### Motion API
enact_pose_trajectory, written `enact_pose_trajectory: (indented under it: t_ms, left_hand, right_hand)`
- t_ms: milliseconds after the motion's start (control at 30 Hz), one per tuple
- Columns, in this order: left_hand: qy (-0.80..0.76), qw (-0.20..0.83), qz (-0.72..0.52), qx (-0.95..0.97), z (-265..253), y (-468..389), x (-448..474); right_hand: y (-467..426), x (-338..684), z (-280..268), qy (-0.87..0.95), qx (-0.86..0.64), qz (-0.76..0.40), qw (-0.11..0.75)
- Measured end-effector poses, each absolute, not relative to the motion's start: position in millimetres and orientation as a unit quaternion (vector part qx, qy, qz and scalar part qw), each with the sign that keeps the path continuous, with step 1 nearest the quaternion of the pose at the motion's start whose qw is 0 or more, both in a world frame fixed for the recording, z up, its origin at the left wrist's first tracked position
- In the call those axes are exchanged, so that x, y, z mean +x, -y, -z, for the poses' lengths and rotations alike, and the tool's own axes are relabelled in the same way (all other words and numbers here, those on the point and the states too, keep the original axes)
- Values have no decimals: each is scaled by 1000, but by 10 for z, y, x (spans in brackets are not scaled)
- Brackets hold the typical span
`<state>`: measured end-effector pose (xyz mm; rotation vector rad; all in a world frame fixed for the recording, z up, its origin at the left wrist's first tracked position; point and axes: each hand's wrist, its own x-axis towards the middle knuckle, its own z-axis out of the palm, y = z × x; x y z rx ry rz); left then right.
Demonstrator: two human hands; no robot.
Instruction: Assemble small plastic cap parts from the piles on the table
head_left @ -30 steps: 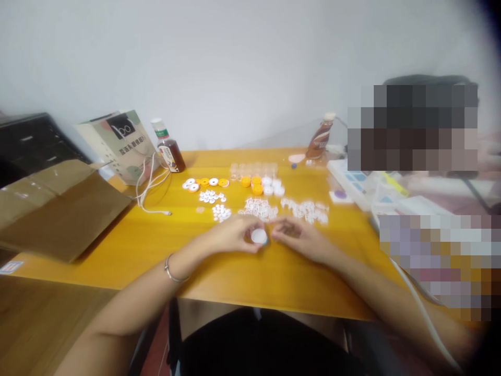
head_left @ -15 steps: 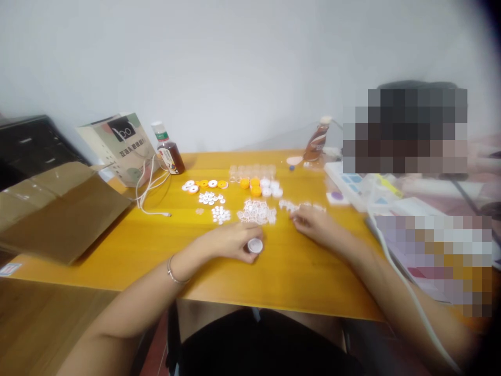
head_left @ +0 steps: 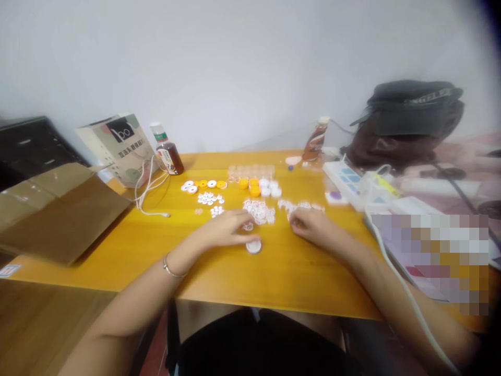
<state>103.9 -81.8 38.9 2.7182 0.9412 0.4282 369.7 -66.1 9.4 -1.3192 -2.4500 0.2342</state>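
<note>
My left hand (head_left: 229, 230) rests low on the yellow table (head_left: 282, 277), fingers spread over a white round cap (head_left: 253, 246) that lies on the wood just under the fingertips. They reach the near edge of a pile of small white pieces (head_left: 259, 211). My right hand (head_left: 313, 227) sits to the right with its fingers curled at a second pile of white pieces (head_left: 303, 206). Blur hides whether it pinches one.
Beyond the piles are orange caps (head_left: 250, 184), white caps (head_left: 271, 188), ring pieces (head_left: 203, 184), two bottles (head_left: 166, 150) (head_left: 316, 140), a paper bag (head_left: 117, 146) and a white cable (head_left: 151, 190). A cardboard box (head_left: 58, 209) is left; a power strip (head_left: 352, 183) and a person in a dark cap (head_left: 410, 104) are right.
My hands parted from the cap they held together. The left hand set it on the table and slid toward the pile; the right hand moved to the right-hand pile.
</note>
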Motion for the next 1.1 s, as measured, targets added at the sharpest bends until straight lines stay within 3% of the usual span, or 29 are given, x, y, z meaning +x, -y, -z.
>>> enact_pose_trajectory:
  t_ms: [167, 467, 567, 667, 767, 1100]
  left_hand:
    - [-402, 58, -197, 892, -306, 567, 858]
    - [-389, 71, -157, 905, -191, 456, 783]
    - [-387, 72, -161, 905, -199, 468, 802]
    - [-390, 71, -161, 904, -197, 476, 815]
    - [-396, 74, -163, 901, -175, 471, 826]
    - [-390, 85, -173, 900, -247, 497, 833]
  right_hand:
    - [714, 3667, -137, 857, -469, -120, 175]
    - [814, 3559, -185, 832, -468, -171, 243]
    - [921, 3406, -204, 787, -457, -287, 299]
    - [1041, 3209, -175, 702, -402, -478, 343]
    - [1103, 3047, -114, 613, -375, -600, 351]
    - [967, 2877, 16, 432, -373, -706, 420]
